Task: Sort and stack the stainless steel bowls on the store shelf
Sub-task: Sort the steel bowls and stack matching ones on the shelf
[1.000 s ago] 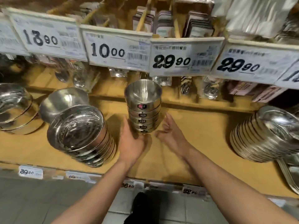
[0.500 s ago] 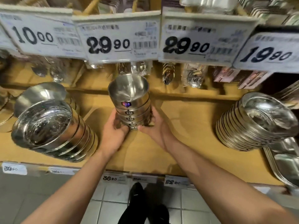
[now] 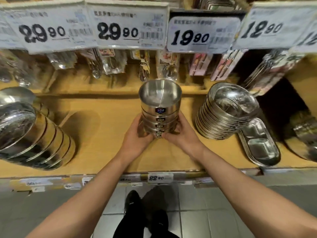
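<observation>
Gripping the stack of small steel bowls low on both sides, my left hand and right hand curl round it at mid-shelf. I'd keep the pressure even and the stack upright, setting it down flat. The wooden shelf carries larger bowl stacks left, plates right, price tags above.

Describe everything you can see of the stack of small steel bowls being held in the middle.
The stack of small bowls is shiny stainless steel, nested upright, at least four deep, each with a dark "304" sticker facing the camera. The top bowl is empty. The left hand and right hand grip its lower part from either side, over the yellow shelf; whether it touches the shelf is hidden.
</observation>
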The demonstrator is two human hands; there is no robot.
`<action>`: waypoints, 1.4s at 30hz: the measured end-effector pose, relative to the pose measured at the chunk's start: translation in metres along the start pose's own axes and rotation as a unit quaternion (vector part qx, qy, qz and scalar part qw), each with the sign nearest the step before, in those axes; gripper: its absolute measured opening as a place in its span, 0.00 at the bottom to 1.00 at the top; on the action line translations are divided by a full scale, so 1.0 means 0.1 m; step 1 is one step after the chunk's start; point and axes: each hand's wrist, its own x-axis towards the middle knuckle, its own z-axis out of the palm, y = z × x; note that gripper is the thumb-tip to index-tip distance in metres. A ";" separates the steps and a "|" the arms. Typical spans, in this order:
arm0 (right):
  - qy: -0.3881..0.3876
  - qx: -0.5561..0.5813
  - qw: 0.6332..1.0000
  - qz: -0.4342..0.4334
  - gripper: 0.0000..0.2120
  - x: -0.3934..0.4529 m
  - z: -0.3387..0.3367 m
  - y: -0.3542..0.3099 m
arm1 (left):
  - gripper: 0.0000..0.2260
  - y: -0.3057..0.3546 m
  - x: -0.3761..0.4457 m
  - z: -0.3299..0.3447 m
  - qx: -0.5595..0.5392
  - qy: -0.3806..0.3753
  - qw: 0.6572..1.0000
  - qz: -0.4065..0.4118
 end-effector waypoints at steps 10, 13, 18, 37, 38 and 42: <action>0.006 -0.013 0.999 -0.029 0.39 -0.01 -0.20 -0.02 | 0.33 0.01 0.12 0.14 0.008 -0.003 1.000 -0.018; 0.007 -0.017 1.000 -0.021 0.41 0.00 -0.20 -0.01 | 0.34 -0.01 0.13 0.14 0.006 0.002 1.000 -0.023; 0.013 -0.036 0.999 -0.018 0.41 0.04 -0.21 0.03 | 0.35 -0.02 0.15 0.14 0.005 0.006 1.000 -0.022; -0.005 -0.023 1.000 0.008 0.41 0.09 -0.20 0.01 | 0.33 0.03 0.16 0.13 0.048 0.019 0.999 -0.005; -0.005 -0.025 1.000 0.010 0.41 0.09 -0.19 0.00 | 0.32 0.05 0.16 0.13 0.054 0.018 0.998 -0.005; 0.002 -0.004 0.999 0.040 0.43 0.02 -0.20 -0.03 | 0.34 0.06 0.15 0.10 0.067 0.021 0.997 -0.019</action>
